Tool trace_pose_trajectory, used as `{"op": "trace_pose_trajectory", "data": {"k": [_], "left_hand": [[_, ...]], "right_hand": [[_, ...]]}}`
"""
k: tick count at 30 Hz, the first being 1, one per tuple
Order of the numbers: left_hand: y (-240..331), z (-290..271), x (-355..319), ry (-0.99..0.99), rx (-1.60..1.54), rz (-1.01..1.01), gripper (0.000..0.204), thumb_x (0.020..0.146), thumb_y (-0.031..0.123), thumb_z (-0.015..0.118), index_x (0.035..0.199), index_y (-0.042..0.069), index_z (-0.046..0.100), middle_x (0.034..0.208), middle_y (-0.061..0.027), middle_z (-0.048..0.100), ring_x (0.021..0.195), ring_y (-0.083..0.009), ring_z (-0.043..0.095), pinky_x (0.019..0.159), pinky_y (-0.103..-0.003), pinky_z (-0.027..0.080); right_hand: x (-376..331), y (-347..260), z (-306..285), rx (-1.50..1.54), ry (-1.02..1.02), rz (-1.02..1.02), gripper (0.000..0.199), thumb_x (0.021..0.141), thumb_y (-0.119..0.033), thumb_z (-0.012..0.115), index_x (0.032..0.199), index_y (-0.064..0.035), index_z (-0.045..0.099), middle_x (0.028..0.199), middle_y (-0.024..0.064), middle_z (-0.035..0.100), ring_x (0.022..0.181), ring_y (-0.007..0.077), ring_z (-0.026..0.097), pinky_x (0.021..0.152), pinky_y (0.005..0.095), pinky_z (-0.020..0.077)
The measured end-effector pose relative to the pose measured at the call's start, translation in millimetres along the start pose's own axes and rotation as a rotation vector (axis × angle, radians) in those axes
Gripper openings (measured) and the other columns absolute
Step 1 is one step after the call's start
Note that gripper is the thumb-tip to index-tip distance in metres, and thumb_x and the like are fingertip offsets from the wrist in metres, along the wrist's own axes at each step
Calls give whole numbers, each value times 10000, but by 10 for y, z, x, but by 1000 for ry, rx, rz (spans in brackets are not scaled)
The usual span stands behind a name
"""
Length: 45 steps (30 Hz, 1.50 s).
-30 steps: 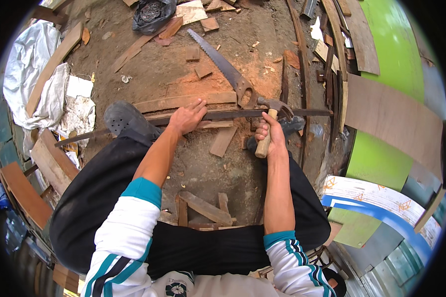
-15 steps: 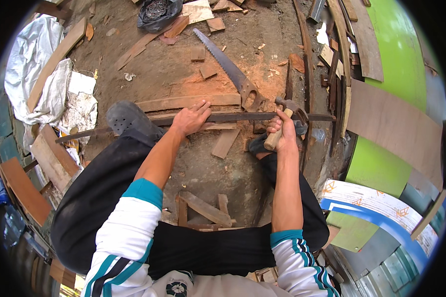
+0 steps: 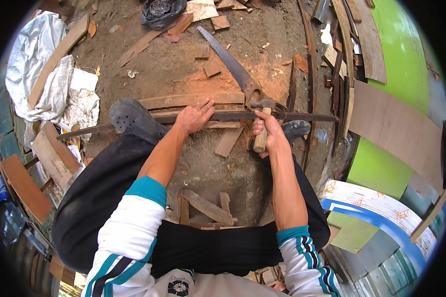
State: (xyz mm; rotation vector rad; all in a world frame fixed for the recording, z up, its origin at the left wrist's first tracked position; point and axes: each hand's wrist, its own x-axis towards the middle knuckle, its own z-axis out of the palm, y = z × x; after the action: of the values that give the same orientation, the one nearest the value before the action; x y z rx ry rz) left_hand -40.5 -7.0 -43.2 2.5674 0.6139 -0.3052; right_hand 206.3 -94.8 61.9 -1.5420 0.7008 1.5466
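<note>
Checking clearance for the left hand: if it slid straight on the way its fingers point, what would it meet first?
Likely the weathered curved wooden plank just beyond the left hand, which rests on a long dark strip; depth is unclear.

We see a long strip [image 3: 223,117] lying left to right across the ground, the left hand [image 3: 193,118] on it, the right hand [image 3: 265,134] just right, holding a hammer [image 3: 262,126]. A saw [image 3: 230,67] lies beyond, a plank [image 3: 193,100] just behind the strip, a shoe [image 3: 131,116] at left.
</note>
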Motion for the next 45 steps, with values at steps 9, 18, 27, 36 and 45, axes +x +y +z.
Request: {"op": "trace_pose_trajectory", "data": {"k": [9, 18, 27, 36, 45], "left_hand": [[-59, 176, 4, 144, 41, 50, 506, 1003, 504, 501, 1250, 68, 575, 1497, -120, 506, 1408, -290, 458, 994, -401, 547], [-36, 65, 19, 39, 14, 0, 519, 998, 508, 501, 1270, 71, 563, 1489, -119, 514, 1398, -295, 469, 1044, -407, 513], [-18, 86, -9, 61, 18, 26, 508, 1005, 515, 495, 1247, 71, 549, 1532, -119, 461, 1385, -294, 485, 964, -416, 558], [41, 11, -24, 101, 93, -16, 594, 987, 576, 506, 1349, 109, 567, 1527, -82, 475, 1422, -233, 436, 1066, -385, 482], [467, -259, -36, -105, -108, -241, 615, 972, 587, 525, 1360, 115, 598, 1191, -175, 701, 1115, -333, 665, 915, -443, 533]], "right_hand": [[123, -257, -136, 85, -11, -58, 299, 992, -199, 617, 761, -134, 437, 581, -47, 429, 455, 69, 421, 397, 230, 393], [-20, -419, -118, -39, -117, 5, 253, 989, -280, 654, 831, -124, 533, 563, -73, 444, 413, 39, 406, 348, 209, 359], [-875, 166, -248, -517, 145, -178, 289, 979, -323, 655, 908, -84, 508, 642, -8, 492, 478, 100, 473, 422, 268, 408], [-2379, 911, -793, -550, 89, -280, 322, 1000, -357, 626, 893, -74, 516, 654, -4, 500, 471, 101, 492, 434, 289, 423], [-2460, 1165, -1162, -350, 84, -448, 295, 1004, -321, 622, 976, -33, 565, 653, 6, 499, 476, 112, 522, 431, 305, 451]]}}
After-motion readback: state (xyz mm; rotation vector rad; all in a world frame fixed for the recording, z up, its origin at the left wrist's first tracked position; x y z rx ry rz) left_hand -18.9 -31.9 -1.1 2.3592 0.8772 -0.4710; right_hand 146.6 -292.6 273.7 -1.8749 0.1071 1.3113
